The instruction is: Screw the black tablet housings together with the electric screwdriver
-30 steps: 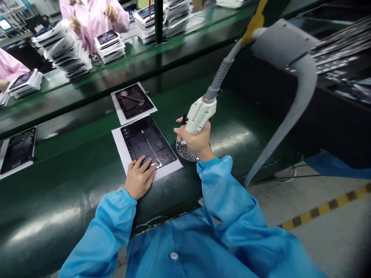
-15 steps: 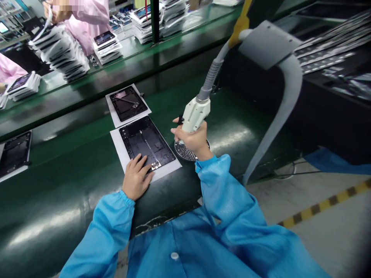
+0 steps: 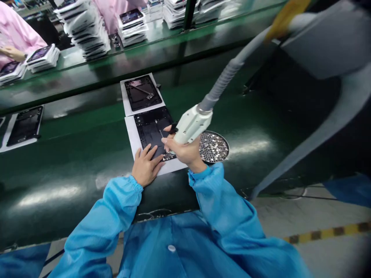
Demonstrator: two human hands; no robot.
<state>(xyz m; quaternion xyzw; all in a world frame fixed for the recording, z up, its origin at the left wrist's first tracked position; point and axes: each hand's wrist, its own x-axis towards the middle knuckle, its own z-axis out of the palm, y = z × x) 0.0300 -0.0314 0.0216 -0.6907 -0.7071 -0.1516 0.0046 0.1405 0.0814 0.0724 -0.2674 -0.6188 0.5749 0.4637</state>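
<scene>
A black tablet housing (image 3: 147,130) with a small circuit board (image 3: 168,156) at its near edge lies on a white sheet (image 3: 131,133). My left hand (image 3: 145,166) lies palm down over its near left corner, fingers spread. In my right hand (image 3: 187,154) is a pale electric screwdriver (image 3: 194,122), its body tilted above the right side of the housing. My fingers wrap round its lower end, and its tip is hidden by the hand. Just right of that hand sits a round perforated screw tray (image 3: 215,146) full of small shiny screws.
Behind the housing lies a second one (image 3: 142,94) on paper; another (image 3: 25,125) is far left on the green bench (image 3: 78,148). A grey hose (image 3: 224,83) runs up from the screwdriver past a curved grey arm (image 3: 315,127). Stacks of housings (image 3: 87,33) and co-workers in pink stand across the bench.
My right hand has carried the screwdriver from over the screw tray leftward to the tablet housing. My left hand stays on the housing. The camera view has shifted.
</scene>
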